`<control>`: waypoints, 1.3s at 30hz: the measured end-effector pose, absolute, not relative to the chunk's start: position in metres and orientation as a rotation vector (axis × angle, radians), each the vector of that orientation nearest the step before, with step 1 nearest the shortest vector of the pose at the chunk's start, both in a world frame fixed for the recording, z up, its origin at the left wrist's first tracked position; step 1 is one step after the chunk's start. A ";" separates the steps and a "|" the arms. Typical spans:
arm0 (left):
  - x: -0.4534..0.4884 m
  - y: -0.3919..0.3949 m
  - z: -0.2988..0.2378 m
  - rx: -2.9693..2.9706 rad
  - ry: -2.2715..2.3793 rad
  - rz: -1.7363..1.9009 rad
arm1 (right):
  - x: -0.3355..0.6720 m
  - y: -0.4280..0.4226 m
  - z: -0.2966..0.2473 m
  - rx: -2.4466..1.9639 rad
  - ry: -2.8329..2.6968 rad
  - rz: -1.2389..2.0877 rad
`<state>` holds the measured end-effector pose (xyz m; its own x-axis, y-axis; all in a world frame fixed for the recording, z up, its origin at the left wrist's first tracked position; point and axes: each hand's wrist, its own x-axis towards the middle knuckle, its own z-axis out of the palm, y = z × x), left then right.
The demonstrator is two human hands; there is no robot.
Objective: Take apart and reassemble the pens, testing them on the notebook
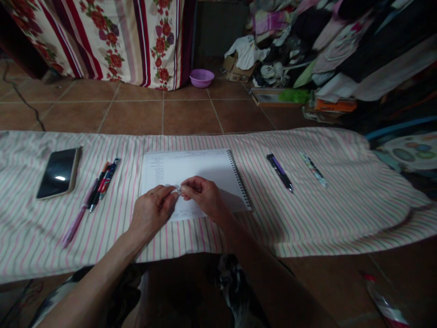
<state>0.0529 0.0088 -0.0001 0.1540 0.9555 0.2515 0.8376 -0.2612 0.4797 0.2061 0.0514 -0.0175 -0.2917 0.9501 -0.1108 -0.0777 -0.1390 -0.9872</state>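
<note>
Both hands meet low over the white page of the spiral notebook (pixel 201 166), which lies on the striped cloth of the counter (pixel 321 218). Left hand (pixel 152 207): thumb and forefinger pinched on a small pale piece (pixel 178 189). Right hand (pixel 205 196): fingertips closed on the same piece from the other side. Its exact shape is too small to tell.

Likely faults:

1. Slip. Grip is by fingertips only; uneven pull from either side could flick the piece loose. Pale on white paper, in dim light, it would be hard to find.

2. Notebook shift. The cloth beneath is soft and rucked; pressure from the left hand near the lower-left corner could slide or crease the page.

3. Cloth drag. Forearms cross the near edge; a snag could tug the fabric and roll the loose dark pen (pixel 280 172) or patterned pen (pixel 314 170), both apart from the notebook
</note>
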 end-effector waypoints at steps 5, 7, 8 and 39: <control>0.053 0.009 -0.001 2.202 1.733 0.761 | 0.207 0.050 -0.018 -1.079 -1.396 1.502; 0.053 0.009 0.000 2.205 1.733 0.759 | 0.207 0.049 -0.018 -1.093 -1.451 1.454; 0.053 0.009 0.000 2.206 1.730 0.759 | 0.207 0.049 -0.018 -1.109 -1.485 1.421; 0.059 0.013 0.004 2.183 1.726 0.712 | 0.217 0.048 -0.014 -1.207 -1.616 1.235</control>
